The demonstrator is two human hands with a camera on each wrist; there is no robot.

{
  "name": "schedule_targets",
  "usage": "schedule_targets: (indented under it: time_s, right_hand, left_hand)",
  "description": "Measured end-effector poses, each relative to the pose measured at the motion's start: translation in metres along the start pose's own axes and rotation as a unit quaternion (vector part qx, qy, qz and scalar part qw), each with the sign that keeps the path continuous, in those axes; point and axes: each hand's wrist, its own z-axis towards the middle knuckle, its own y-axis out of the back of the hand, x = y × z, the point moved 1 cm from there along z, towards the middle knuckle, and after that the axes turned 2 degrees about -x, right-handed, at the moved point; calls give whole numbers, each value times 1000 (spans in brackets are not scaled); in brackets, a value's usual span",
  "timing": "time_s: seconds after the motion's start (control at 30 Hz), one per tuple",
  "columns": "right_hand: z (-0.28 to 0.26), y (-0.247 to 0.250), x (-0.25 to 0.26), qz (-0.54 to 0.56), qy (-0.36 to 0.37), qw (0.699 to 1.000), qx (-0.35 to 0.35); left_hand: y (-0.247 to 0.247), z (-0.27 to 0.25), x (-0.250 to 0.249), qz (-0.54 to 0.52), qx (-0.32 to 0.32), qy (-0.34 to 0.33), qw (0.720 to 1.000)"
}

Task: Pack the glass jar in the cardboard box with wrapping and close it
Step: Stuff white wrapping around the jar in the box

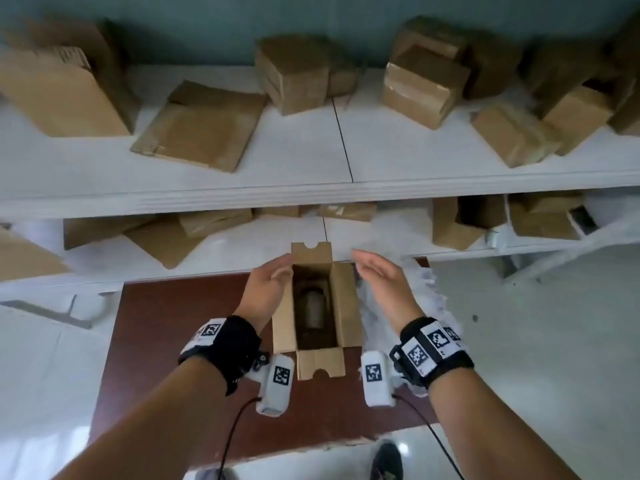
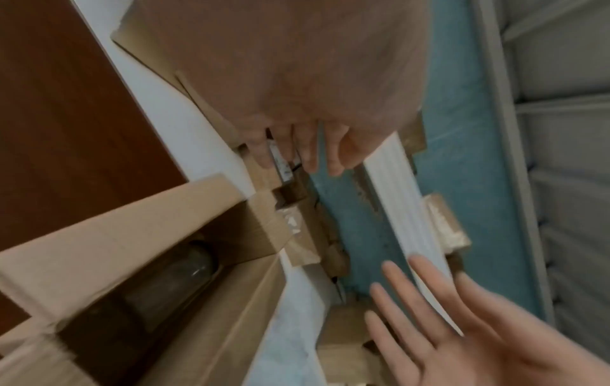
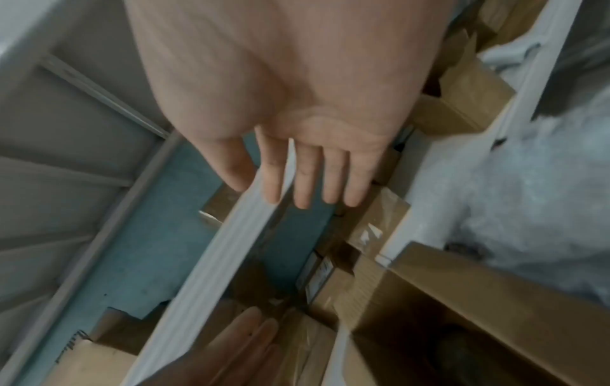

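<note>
A narrow cardboard box [image 1: 346,306] lies open on the brown table, with its end tabs and side flaps spread out. The glass jar [image 1: 313,308] lies on its side inside, with no wrapping around it; the left wrist view also shows the jar [image 2: 178,282] in the box [image 2: 115,235]. My left hand [image 1: 277,275] rests against the box's left flap with relaxed fingers and holds nothing. My right hand [image 1: 372,268] hovers flat and empty just right of the box, above the white bubble wrap [image 1: 426,292]. In the right wrist view its fingers [image 3: 307,180] are straight.
Two white shelves [image 1: 346,195] behind the table carry many closed cardboard boxes [image 1: 294,74] and flattened cardboard [image 1: 201,129]. The brown table [image 1: 166,341] has bare surface left of the box. Grey floor lies to the right, and a dark shoe [image 1: 388,460] shows at the bottom.
</note>
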Motion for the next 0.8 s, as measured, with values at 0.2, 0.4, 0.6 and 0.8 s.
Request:
schedule_targets:
  time_s: [0.2, 0.4, 0.6, 0.8]
  right_hand:
    - [18, -19, -95, -114, -64, 981, 140]
    - [25, -15, -149, -63, -41, 989, 125]
    - [34, -18, -172, 21, 0, 990, 139]
    - [27, -22, -178, 40, 25, 986, 163]
  left_hand:
    - [-5, 37, 112, 85, 11, -11, 996]
    - [-3, 50, 159, 51, 15, -77, 996]
    - [-23, 44, 163, -21, 0, -94, 995]
    - [-25, 25, 160, 14, 9, -97, 995]
